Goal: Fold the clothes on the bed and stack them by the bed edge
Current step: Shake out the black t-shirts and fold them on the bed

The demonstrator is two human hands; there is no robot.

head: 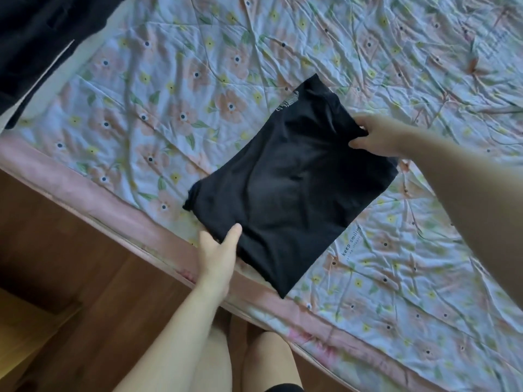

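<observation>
Both hands grip a folded black garment [288,176]: the left hand [218,250] pinching its near edge, the right hand [376,134] its far-right edge, over the floral bedsheet [169,80] by the bed's near edge [113,205].

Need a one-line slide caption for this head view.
Both hands, left hand and right hand, grip a folded black garment near the bed edge.

Black folded garment [291,179] on pale sheet [198,66] with peach flowers, pink border.
</observation>
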